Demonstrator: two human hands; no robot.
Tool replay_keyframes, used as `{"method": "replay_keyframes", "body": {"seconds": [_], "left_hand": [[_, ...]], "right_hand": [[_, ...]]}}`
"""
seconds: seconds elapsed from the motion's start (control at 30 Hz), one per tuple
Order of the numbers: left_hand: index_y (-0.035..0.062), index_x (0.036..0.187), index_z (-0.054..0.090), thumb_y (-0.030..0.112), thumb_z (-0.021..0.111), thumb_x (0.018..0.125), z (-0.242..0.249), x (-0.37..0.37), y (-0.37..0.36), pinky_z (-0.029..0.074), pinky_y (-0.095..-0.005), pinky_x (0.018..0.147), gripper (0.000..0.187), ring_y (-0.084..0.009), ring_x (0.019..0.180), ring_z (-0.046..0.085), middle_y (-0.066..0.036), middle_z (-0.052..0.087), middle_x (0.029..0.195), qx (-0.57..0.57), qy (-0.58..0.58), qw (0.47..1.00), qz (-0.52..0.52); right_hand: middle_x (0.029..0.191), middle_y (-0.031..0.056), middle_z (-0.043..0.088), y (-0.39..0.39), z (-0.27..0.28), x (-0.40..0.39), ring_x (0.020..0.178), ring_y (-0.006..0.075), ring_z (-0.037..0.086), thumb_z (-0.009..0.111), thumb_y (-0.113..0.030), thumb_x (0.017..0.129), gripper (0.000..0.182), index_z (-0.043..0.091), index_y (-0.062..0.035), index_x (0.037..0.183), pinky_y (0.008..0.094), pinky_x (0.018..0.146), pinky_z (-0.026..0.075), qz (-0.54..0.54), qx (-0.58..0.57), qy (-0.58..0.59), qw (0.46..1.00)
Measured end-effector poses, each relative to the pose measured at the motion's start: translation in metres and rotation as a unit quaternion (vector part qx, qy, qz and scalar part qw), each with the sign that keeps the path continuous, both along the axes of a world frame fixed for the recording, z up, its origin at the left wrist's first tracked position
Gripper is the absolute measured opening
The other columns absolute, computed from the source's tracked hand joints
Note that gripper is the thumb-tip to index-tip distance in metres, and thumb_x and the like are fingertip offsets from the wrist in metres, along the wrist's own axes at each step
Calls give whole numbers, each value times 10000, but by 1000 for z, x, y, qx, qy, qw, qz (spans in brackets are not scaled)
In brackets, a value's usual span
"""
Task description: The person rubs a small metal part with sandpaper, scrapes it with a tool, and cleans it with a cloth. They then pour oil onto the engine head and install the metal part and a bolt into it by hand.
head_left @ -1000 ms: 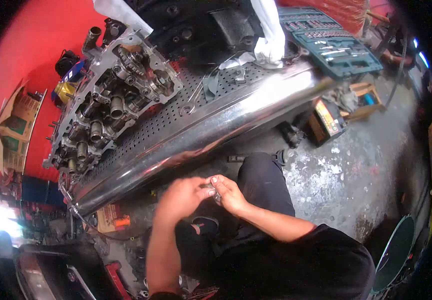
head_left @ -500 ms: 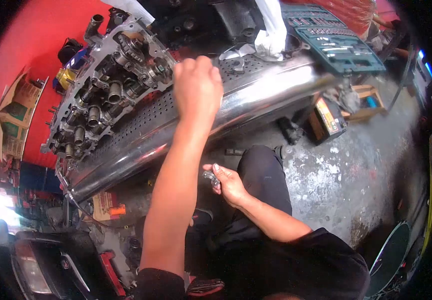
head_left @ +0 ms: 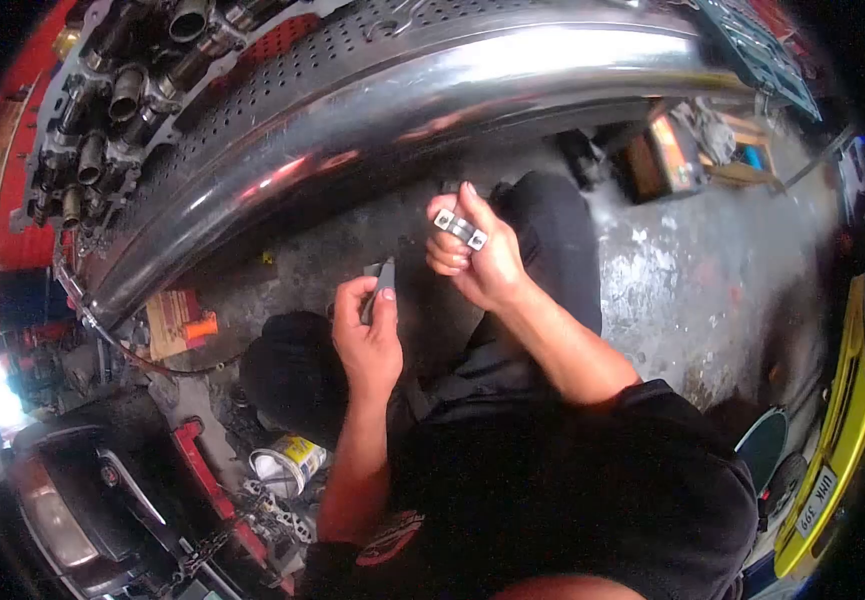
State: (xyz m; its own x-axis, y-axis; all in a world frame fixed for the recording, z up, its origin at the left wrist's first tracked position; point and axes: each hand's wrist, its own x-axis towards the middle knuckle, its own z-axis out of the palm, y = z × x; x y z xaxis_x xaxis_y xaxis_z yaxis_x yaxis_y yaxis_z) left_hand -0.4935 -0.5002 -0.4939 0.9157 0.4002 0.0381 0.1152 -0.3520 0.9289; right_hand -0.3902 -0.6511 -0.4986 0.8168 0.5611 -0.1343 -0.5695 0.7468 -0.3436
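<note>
My right hand (head_left: 480, 255) is closed on a camshaft bearing cap (head_left: 460, 229), a small metal piece whose pale flat face with holes is turned up. Between the thumb and fingers of my left hand (head_left: 367, 335) is a flat grey piece (head_left: 386, 277), perhaps folded sandpaper; its kind is hard to make out. Both hands are over my lap, apart from each other. A cylinder head (head_left: 117, 95) with several upright metal tubes lies at the upper left, partly cut off by the view.
A perforated metal bench (head_left: 282, 75) with a rounded shiny edge crosses the top. A teal tool case (head_left: 767, 60) is at upper right. On the floor are a battery-like box (head_left: 662, 160), a white bucket (head_left: 287, 465) and a black car part with a headlamp (head_left: 57, 515).
My left hand has come down from the bench and now holds the grey piece. My right hand has turned the bearing cap face up. The view has tilted downward.
</note>
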Motion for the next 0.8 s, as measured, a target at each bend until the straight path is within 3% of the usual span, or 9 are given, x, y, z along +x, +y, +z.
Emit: {"method": "replay_keyframes", "body": {"seconds": [0.13,0.23,0.27,0.3,0.33,0.4,0.47,0.8], "left_hand": [[7,1056,537,48,566,923,-6,-8,16,470,-233,600,142,-98,712,557,-68,608,869,-88,1,996,30],[12,1087,527,58,545,937,7,-3,19,491,-266,605,157,-136,743,587,-91,615,897,-207,-28,976,54],[14,1096,522,64,533,944,14,-2,16,499,-279,607,160,-152,756,596,-100,618,910,-261,-47,962,70],[15,1106,516,70,522,952,28,-1,13,506,-293,609,164,-169,768,606,-110,621,924,-312,-63,944,88],[20,1132,504,90,500,965,39,1,13,522,-341,693,181,-206,826,618,-137,626,974,-363,-91,924,73],[24,1132,509,97,506,964,54,11,10,514,-354,764,183,-211,876,615,-143,627,998,-405,-135,903,53],[29,1134,520,100,516,961,57,18,12,489,-365,867,187,-222,955,606,-149,627,1034,-444,-153,882,40],[10,1126,530,92,529,949,62,27,0,498,-354,854,195,-219,947,605,-152,625,1039,-452,-155,878,3]], "right_hand": [[546,-30,359,13,18,5,437,77,276,356,-452,1016,436,541,-61,965,236,429,250,8,81,0,997],[576,-22,425,24,45,2,436,98,320,430,-367,1009,329,551,-65,959,240,440,302,-44,-159,-51,985],[649,35,536,31,40,3,473,139,469,554,-272,954,209,566,-63,966,274,480,408,-124,-327,-218,911],[704,60,561,32,43,1,549,172,519,598,-256,912,206,571,-62,974,297,526,439,-119,-387,-296,865],[759,85,587,29,49,-1,625,206,570,642,-240,871,222,576,-60,983,319,572,471,-111,-442,-371,809],[870,135,639,25,63,-4,778,273,671,730,-209,787,298,586,-58,999,364,663,534,-92,-531,-512,669],[888,125,644,27,69,-6,802,303,661,746,-212,768,315,593,-62,999,374,674,536,-112,-511,-540,659],[796,86,596,14,63,-7,684,258,625,785,-231,737,325,636,-85,987,349,593,510,-184,-482,-542,664]]}}
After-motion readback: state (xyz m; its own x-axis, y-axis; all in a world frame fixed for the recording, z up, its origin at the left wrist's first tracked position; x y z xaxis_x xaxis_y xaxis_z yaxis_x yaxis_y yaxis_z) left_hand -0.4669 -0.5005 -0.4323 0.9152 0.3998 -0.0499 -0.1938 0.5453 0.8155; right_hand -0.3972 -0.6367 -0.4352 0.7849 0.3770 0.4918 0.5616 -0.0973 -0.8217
